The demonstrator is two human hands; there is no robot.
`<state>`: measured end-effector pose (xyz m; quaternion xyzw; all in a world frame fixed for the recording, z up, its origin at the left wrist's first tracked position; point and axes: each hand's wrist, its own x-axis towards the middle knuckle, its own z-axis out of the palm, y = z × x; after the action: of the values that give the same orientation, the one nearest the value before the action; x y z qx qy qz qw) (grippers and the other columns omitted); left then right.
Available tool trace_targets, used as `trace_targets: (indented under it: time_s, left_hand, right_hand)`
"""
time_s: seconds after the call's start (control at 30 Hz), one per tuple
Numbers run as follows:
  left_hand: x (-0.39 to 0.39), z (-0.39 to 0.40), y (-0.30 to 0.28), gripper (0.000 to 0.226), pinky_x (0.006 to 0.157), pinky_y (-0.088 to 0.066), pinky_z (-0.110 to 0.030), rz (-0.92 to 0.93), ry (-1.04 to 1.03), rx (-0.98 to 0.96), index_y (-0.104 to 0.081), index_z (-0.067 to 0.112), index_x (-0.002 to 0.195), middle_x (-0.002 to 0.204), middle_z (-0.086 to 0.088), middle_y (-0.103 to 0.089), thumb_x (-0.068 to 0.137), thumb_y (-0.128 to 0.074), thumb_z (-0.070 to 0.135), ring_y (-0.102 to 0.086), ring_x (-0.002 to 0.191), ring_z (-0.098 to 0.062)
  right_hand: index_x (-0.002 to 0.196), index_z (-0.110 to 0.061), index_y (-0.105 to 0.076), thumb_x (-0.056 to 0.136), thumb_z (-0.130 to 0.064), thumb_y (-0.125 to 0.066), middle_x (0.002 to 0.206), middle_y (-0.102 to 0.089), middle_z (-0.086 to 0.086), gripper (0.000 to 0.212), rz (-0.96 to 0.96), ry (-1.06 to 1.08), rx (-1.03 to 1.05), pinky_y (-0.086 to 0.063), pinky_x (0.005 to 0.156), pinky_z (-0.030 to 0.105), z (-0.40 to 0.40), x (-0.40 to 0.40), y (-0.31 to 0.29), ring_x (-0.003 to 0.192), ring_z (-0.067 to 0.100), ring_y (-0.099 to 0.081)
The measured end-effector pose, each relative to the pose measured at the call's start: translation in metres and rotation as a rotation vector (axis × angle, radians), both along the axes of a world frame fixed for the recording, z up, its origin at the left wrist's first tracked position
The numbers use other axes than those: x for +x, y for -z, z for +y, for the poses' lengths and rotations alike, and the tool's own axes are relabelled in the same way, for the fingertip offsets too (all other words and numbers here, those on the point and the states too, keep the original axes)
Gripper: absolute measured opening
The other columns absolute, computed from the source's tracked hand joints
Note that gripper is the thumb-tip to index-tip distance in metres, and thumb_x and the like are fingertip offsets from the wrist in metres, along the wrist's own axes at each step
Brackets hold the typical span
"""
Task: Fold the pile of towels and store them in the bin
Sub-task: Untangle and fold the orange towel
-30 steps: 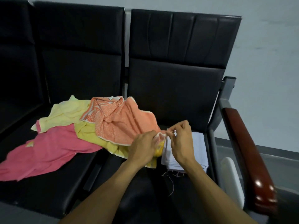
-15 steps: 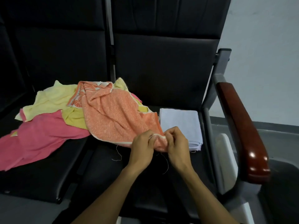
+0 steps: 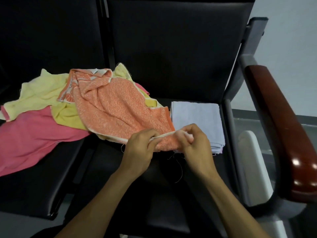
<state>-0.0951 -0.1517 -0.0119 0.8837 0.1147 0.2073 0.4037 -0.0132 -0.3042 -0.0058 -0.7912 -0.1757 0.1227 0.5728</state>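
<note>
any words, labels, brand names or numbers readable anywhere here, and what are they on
None can be read.
A small white tag sits at the top edge of the orange towel; it is too small and blurred to show any print.
The folded white towel, the pink towel, the yellow towels and the wooden armrest show no writing.

A waiting area — linked black seats (image 3: 171, 74), wooden armrest (image 3: 281, 127).
</note>
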Motion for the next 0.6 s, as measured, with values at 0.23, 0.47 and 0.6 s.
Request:
trace_targets:
  time_s: [0.23,0.47,0.6]
  left_hand:
    - [-0.003,0.007,-0.004,0.013,0.063,-0.049,-0.036,-0.021,-0.034,0.024,-0.067,0.016,0.083,0.072,0.009,-0.063,0.095,-0.065,0.015,-0.060,0.070,-0.012]
    - [-0.003,-0.004,-0.016,0.011,0.069,-0.048,-0.018,-0.032,0.121,-0.079,-0.069,0.009,0.089,0.077,0.008,-0.067,0.095,-0.063,0.002,-0.065,0.076,-0.011]
    - [-0.003,-0.005,-0.015,0.009,0.066,-0.050,-0.018,-0.027,0.111,-0.133,-0.066,0.012,0.091,0.078,0.009,-0.067,0.099,-0.062,0.013,-0.067,0.075,-0.011]
  right_hand:
    - [0.079,-0.020,-0.053,0.097,-0.031,-0.059,0.081,-0.061,0.005,0.022,-0.089,0.121,-0.039,-0.052,0.064,0.042,0.004,0.004,-0.001,0.074,0.023,-0.061]
    - [0.110,-0.032,-0.060,0.083,-0.043,-0.078,0.085,-0.071,-0.007,0.033,-0.030,-0.322,-0.102,-0.057,0.068,0.030,0.000,-0.003,-0.006,0.075,0.008,-0.069]
    - [0.079,-0.020,-0.061,0.091,-0.038,-0.066,0.069,-0.067,0.000,0.022,-0.114,-0.197,-0.116,-0.055,0.060,0.044,0.003,-0.002,0.001,0.064,0.016,-0.064]
